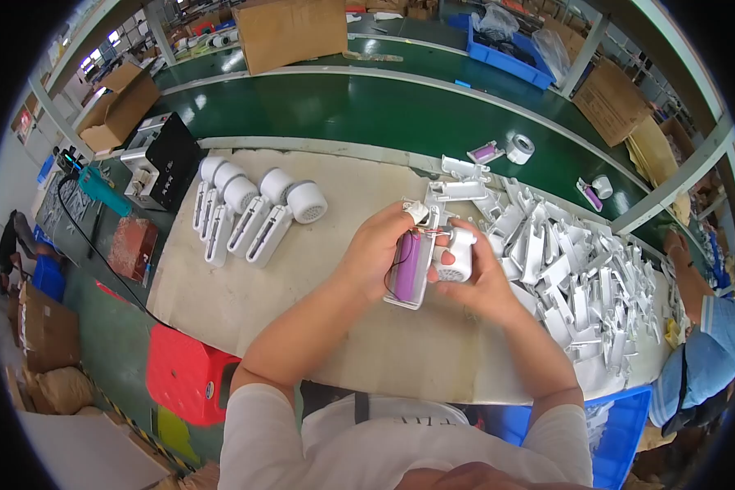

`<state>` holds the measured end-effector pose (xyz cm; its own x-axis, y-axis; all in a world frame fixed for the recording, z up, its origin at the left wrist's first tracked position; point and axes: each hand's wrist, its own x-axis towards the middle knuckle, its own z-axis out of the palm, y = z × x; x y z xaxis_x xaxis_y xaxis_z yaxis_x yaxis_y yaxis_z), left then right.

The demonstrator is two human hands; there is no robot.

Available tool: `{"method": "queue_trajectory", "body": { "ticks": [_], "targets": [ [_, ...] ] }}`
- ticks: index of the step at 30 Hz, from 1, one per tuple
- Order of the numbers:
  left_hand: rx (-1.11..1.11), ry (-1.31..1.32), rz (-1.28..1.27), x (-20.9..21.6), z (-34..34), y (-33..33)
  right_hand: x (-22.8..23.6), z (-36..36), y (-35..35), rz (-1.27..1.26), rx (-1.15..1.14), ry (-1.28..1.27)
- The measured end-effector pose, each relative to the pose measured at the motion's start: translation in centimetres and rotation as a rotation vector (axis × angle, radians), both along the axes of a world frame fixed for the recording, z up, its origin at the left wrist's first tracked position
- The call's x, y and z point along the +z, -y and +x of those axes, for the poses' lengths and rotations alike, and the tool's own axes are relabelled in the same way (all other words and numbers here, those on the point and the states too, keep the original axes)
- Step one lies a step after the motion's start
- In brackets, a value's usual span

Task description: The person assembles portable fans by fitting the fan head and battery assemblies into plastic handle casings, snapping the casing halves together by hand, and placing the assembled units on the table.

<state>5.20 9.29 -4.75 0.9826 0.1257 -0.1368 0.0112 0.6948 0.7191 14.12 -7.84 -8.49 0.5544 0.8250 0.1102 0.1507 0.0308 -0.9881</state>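
Note:
My left hand [375,249] is closed around a white plastic handle shell [424,282], whose open side faces up. Inside the shell lies a purple cylindrical battery [407,268], with thin dark and red wires near its upper end. My right hand [490,282] grips a white round head [457,260] with a grille, just right of the shell. Wires run between the two parts. Left of my hands, several white handheld devices [261,219] with round heads lie in a row on the beige worktop [335,351].
A heap of white plastic shells [551,269] covers the right worktop. Beyond runs a green conveyor [318,106] carrying battery-and-head parts [488,153]. A black machine [169,159] and a teal tool [104,192] are left, above a red stool [179,371]. A co-worker's arm [688,278] is at far right.

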Motion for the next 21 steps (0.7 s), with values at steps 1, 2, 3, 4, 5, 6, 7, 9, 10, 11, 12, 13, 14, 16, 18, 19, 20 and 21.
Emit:
{"method": "queue_trajectory", "body": {
  "ticks": [1, 2, 3, 4, 5, 6, 7, 9, 10, 11, 12, 13, 14, 16, 18, 19, 20, 21],
  "targets": [
    [-0.046, 0.033, 0.116, -0.1, 0.1, -0.1, 0.1, 0.6, 0.8, -0.035, -0.094, 0.078],
    [-0.044, 0.029, 0.107, -0.2, -0.1, -0.1, 0.6, 1.4, 1.4, -0.069, -0.181, 0.156],
    [-0.059, -0.004, 0.278, -0.4, -0.3, -0.2, 1.6, 2.0, 2.2, -0.084, -0.32, 0.656],
    [-0.075, -0.037, 0.447, -0.7, -0.5, -0.2, 2.5, 2.3, 2.6, -0.037, -0.337, 1.032],
    [-0.116, -0.055, 0.469, -1.3, -0.4, -0.1, 3.3, 2.6, 2.9, 0.016, -0.342, 1.408],
    [-0.115, -0.058, 0.457, -1.6, -0.3, 0.0, 3.7, 2.5, 2.7, 0.095, -0.339, 1.478],
    [-0.165, -0.074, 0.504, -1.7, -0.1, 0.2, 4.2, 2.4, 2.9, 0.061, -0.352, 1.515],
    [-0.215, -0.09, 0.538, -2.1, -0.2, 0.6, 4.4, 2.4, 3.0, 0.036, -0.367, 1.537],
    [-0.229, -0.029, 0.651, -2.3, -0.1, 0.7, 4.4, 2.5, 3.2, 0.03, -0.36, 1.541],
    [-0.24, 0.032, 0.764, -2.4, -0.1, 0.7, 4.3, 2.6, 3.4, 0.021, -0.358, 1.554],
    [-0.237, 0.034, 0.757, -2.5, -0.1, 0.8, 4.3, 2.7, 3.6, 0.013, -0.355, 1.568],
    [-0.247, 0.047, 0.802, -2.6, -0.1, 0.8, 4.3, 2.7, 3.7, 0.01, -0.351, 1.569],
    [-0.257, 0.059, 0.847, -2.8, -0.2, 0.8, 4.6, 2.6, 3.8, -0.017, -0.329, 1.585],
    [-0.182, 0.128, 0.988, -3.2, -0.2, 0.7, 5.2, 2.3, 3.8, -0.043, -0.301, 1.599],
    [-0.105, 0.192, 1.128, -3.3, -0.5, 0.6, 6.1, 1.6, 3.6, -0.131, -0.193, 1.452],
    [-0.092, 0.159, 1.156, -2.9, -0.6, 0.5, 6.3, 1.5, 3.8, -0.135, -0.189, 1.453],
    [-0.081, 0.126, 1.184, -2.7, -0.7, 0.4, 6.5, 1.2, 4.0, -0.14, -0.138, 1.242],
    [-0.081, 0.127, 1.179, -2.7, -0.7, 0.4, 6.6, 1.0, 4.1, -0.144, -0.09, 1.029]
  ]
}}
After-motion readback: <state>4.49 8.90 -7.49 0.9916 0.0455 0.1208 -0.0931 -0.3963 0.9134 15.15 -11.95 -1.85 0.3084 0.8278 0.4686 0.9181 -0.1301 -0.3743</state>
